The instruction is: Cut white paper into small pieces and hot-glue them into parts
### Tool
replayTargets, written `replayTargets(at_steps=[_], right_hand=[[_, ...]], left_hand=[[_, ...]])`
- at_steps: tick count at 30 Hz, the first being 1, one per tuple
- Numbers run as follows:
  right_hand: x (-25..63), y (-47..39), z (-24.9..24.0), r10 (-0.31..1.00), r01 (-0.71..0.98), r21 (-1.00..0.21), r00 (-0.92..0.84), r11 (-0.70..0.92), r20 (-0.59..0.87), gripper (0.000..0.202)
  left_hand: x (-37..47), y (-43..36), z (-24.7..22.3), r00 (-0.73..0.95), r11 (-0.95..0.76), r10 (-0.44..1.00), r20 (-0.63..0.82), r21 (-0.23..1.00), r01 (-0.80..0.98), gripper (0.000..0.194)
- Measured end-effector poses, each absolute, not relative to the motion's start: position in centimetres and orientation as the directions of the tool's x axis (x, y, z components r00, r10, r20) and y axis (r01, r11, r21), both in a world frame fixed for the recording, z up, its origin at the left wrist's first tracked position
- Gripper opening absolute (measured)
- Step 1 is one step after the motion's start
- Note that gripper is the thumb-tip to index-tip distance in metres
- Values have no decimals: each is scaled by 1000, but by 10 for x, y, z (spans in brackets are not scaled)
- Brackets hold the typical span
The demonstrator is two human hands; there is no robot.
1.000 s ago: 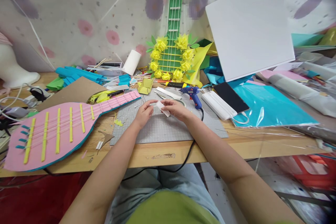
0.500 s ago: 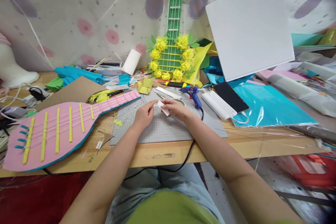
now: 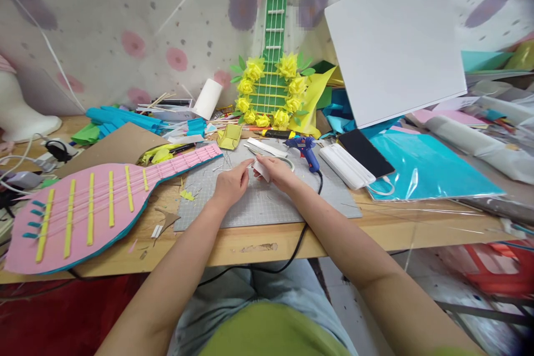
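Note:
Over the grey cutting mat, my right hand pinches a small white piece of paper, which tilts down toward me. Close beside it on the left, my left hand has thumb and forefinger pressed together near the paper's edge. A thin white bit shows at those fingertips, too small to name. Behind my hands, scissors lie partly hidden by my right fingers. A blue glue gun rests on the mat to the right, its black cord running down over the table edge.
On the left lies a pink paper lute with yellow strips. A green paper instrument with yellow flowers stands behind the mat. A white power bank, black phone and blue plastic-wrapped sheets lie right, below a leaning white board.
The white paper in my right hand has turned to a different tilt, and the right fingers have shifted over it. My left hand stays nearly in place, still pinched.

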State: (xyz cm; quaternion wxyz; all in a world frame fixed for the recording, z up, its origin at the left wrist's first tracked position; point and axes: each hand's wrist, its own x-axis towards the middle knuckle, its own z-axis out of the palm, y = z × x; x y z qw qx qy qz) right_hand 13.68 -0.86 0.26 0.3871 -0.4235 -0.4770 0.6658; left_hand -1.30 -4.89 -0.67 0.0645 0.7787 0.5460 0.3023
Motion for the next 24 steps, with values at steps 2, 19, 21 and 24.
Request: replayTargets(at_steps=[2, 19, 21, 24], right_hand=[[136, -9, 4, 922, -98, -965, -331, -243, -199, 34], [133, -12, 9, 945, -57, -978, -274, -201, -178, 36], [133, -12, 8, 947, -53, -979, -267, -198, -177, 35], [134, -12, 5, 947, -62, -979, -272, -197, -173, 31]], left_hand=[[-11, -49, -6, 191, -353, 907, 375, 429, 831, 38], [-9, -49, -7, 207, -368, 896, 393, 396, 841, 36], [-8, -49, -8, 212, -371, 897, 387, 401, 838, 36], [-8, -50, -6, 204, -364, 905, 372, 434, 824, 37]])
